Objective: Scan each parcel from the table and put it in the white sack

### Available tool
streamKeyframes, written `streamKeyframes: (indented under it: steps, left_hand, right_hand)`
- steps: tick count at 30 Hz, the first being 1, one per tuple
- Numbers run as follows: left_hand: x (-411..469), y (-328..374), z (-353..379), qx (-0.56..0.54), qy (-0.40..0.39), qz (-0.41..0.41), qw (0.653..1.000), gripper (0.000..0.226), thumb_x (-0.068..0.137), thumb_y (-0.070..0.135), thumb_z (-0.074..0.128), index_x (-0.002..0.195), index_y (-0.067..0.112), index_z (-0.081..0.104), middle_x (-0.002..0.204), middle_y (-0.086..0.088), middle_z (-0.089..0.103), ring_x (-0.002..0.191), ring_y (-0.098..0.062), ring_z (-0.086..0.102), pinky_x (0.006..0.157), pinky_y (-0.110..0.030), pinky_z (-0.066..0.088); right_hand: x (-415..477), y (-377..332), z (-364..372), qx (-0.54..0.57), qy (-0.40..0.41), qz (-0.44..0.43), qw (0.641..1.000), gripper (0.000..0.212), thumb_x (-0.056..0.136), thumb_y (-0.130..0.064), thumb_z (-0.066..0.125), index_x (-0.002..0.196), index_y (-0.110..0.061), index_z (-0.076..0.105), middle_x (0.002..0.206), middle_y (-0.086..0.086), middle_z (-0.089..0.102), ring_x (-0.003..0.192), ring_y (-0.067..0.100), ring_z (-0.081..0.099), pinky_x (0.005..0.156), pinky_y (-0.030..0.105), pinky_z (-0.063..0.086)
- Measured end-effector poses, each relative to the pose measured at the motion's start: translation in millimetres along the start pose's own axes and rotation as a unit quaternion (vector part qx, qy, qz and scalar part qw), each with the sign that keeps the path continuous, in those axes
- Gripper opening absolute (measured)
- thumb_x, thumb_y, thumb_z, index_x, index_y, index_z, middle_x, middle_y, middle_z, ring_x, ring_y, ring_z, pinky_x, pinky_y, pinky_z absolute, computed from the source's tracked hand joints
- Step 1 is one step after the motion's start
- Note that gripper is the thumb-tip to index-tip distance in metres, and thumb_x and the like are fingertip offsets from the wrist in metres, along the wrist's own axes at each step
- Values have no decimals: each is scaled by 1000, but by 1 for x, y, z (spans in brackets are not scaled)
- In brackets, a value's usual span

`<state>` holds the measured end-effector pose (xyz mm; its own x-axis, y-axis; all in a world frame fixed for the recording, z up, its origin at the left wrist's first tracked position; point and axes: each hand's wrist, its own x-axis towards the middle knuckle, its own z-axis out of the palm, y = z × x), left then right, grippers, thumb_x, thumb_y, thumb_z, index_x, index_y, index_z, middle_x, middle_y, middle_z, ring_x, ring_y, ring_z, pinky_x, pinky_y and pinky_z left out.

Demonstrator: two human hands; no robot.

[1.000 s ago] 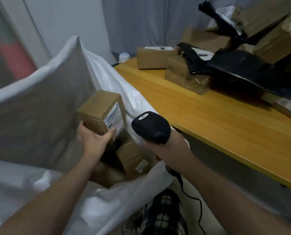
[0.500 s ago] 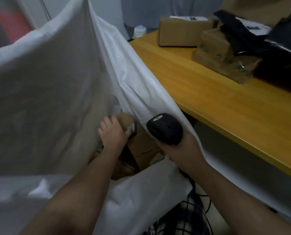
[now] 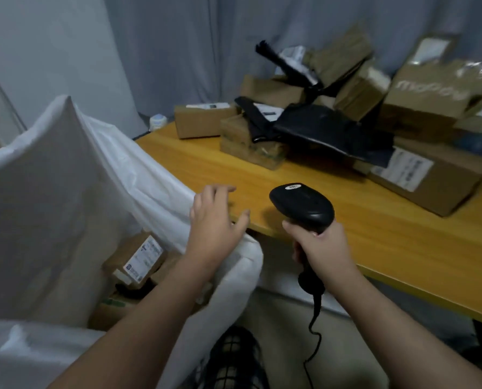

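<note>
Your left hand (image 3: 213,220) hovers empty, fingers loosely spread. Your right hand (image 3: 322,248) grips the scanner (image 3: 304,204) handle-down, its head aimed forward over the table (image 3: 374,237).

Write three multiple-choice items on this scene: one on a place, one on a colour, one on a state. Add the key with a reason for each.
1. Where does the labelled parcel lie?
A. In the white sack
B. On a chair
C. On a shelf

2. What colour is the scanner?
A. White
B. Red
C. Black

3. What is the left hand doing?
A. Gripping a parcel
B. Holding nothing, fingers spread
C. Gripping the scanner

Key:
1 A, it sits between the sack's walls.
2 C, its head and handle are black.
3 B, its fingers are spread and bare; the right hand grips the scanner.
</note>
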<state>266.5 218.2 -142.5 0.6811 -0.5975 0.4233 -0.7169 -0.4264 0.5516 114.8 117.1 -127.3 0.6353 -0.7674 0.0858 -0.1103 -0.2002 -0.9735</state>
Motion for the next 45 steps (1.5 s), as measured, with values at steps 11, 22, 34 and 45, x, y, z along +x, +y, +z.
streamKeyframes:
  steps: [11,22,34,45]
  left_hand:
    - [79,152,91,168,-43,189,967,67,90,44,56,145,17,29,146,-8,30,137,-27,24,110,-39,24]
    - [170,153,120,277,-40,230,932,43,103,19,38,145,23,38,153,-6,34,145,-27,20,117,-43,14]
    - [74,144,50,-383,54,14,922,21,103,18,41,94,10,58,81,10,60,71,4,56,61,-15,44]
    - [-5,124,101,-527,-146,-199,813,14,101,23,46,113,20,53,108,0,68,100,-17,65,86,-35,52]
  right_hand:
    - [1,-13,-147,29,149,-19,988,16,84,-14,71,73,-9,60,47,1,52,41,21,52,45,31,45]
    - [23,-8,-158,37,148,-17,988,7,85,-16,70,87,-11,65,52,-5,56,43,16,54,45,28,48]
    - [-19,9,-156,77,174,-16,982,10,85,-12,69,78,-15,64,48,-1,55,44,19,53,48,28,46]
    - [-55,34,-127,81,108,9,991,21,83,-13,74,98,-28,70,98,-9,73,91,-3,65,74,7,46]
